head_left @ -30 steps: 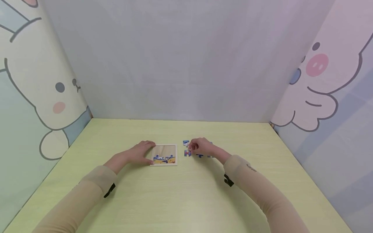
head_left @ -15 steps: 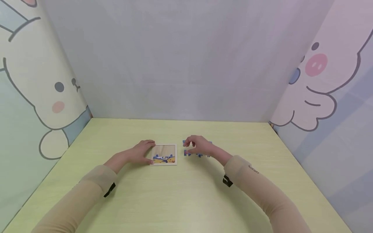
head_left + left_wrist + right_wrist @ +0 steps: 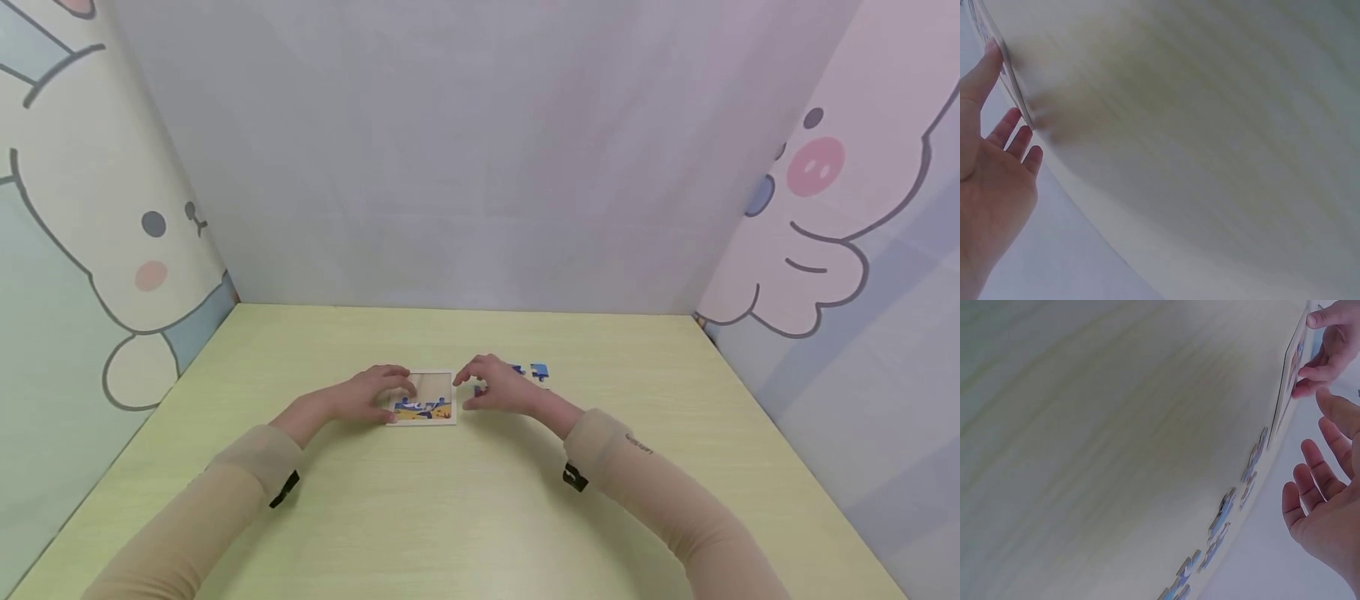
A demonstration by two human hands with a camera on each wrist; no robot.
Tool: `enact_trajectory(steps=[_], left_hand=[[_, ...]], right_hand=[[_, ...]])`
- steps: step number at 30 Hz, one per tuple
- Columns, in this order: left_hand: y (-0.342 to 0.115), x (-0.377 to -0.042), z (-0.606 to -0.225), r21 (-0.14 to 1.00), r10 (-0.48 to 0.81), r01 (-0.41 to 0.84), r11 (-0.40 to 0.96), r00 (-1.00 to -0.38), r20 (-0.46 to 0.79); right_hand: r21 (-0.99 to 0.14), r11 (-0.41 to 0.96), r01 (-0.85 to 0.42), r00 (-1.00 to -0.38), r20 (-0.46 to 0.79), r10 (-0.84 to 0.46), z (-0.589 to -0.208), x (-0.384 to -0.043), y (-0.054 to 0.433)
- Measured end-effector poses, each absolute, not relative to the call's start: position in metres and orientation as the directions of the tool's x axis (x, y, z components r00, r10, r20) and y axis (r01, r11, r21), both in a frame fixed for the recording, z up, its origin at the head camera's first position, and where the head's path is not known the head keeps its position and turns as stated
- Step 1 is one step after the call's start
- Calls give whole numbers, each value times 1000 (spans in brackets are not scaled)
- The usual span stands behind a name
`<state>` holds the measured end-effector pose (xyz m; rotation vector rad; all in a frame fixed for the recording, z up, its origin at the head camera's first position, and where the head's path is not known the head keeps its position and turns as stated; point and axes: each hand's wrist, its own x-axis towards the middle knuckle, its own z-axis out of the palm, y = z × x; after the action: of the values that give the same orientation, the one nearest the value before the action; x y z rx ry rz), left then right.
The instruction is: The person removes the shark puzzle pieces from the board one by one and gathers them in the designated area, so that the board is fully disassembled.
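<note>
A small square jigsaw tray (image 3: pixel 435 386) lies flat on the table; blue and yellow pieces fill its lower part, and bare wood shows above. My left hand (image 3: pixel 362 395) holds the tray's left side, thumb at the near corner and fingers at the far one, the index bent over the board. In the left wrist view the thumb touches the tray edge (image 3: pixel 1011 81). My right hand (image 3: pixel 501 388) hovers just right of the tray with thumb and fingers spread, nothing visible between them. Loose jigsaw pieces (image 3: pixel 1222 512) lie in two rows beneath and beside it, partly hidden in the head view.
The pale yellow wood-grain table (image 3: pixel 480 517) spreads around both hands. A grey curtain (image 3: pixel 480 167) stands behind it. Side panels with a cartoon rabbit (image 3: pixel 112 225) and a cartoon pig (image 3: pixel 832 192) flank it.
My right hand lifts from over the loose pieces, its fingers spreading, and shifts left towards the tray. The left index finger moves inward over the board. The tray stays in place.
</note>
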<state>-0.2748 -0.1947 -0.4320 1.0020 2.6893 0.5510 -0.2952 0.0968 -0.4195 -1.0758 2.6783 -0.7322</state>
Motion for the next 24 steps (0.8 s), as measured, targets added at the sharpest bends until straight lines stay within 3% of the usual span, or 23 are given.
enact_trajectory(steps=[24], left_hand=[[-193, -268, -430, 406, 690, 610, 681, -720, -76]], right_hand=[[-352, 709, -611, -740, -65, -670, -436, -293, 68]])
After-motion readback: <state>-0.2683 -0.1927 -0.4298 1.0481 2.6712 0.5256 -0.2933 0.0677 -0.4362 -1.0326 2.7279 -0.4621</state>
